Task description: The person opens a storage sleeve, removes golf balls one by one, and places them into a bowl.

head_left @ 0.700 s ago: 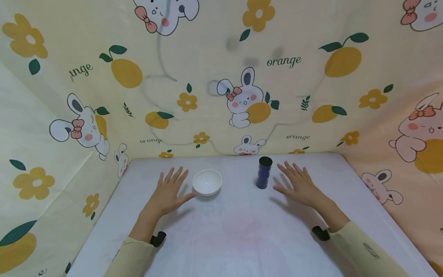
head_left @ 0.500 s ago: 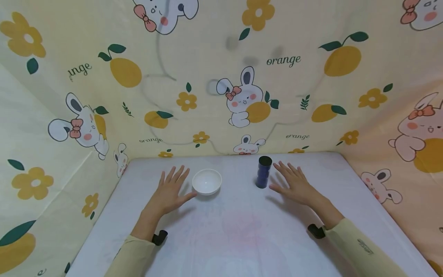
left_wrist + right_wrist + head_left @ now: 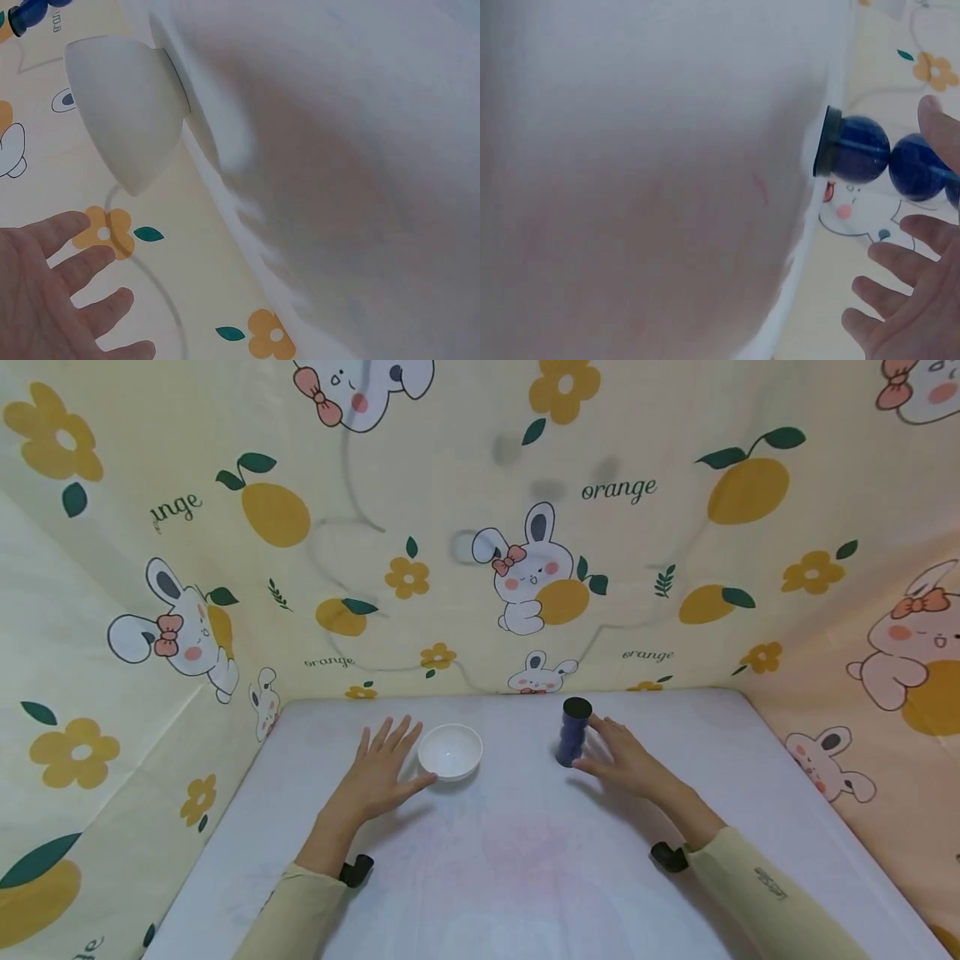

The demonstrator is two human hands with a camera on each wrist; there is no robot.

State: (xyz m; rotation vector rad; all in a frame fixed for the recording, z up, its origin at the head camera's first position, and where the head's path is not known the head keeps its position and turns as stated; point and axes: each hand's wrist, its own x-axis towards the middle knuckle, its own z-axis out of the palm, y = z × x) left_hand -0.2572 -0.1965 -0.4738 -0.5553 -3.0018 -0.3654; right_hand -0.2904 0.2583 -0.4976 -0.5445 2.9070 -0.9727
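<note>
1. Taking the middle of the surface as the clock's centre and its far edge as 12, the word "orange" stands in dark green script on the cloth backdrop toward 1 o'clock.
2. Two smaller "orange" prints repeat lower down, toward 10 and 1; another at 10, higher up, is partly lost in a fold.
3. The tan right sleeve carries dark lettering, too small to read surely.
4. At 1 o'clock stands a blue column, upright: glossy, rounded balls stacked in line, with a flat dark top and a dark disc for a foot.
5. At 11 o'clock sits a white bowl, round and smooth, its sides narrowing to a small foot.
6. The right hand, at 2, is wide, thumb and fingers apart about the column's near right side; whether they touch it I cannot tell.
7. The left hand, at 10, is also wide, fingers spread, thumb tip beside the bowl's rim; contact there is unclear.
8. The surface is pale and smooth, with a faint pink patch; rabbits, oranges and yellow flowers pattern the backdrop.
</note>
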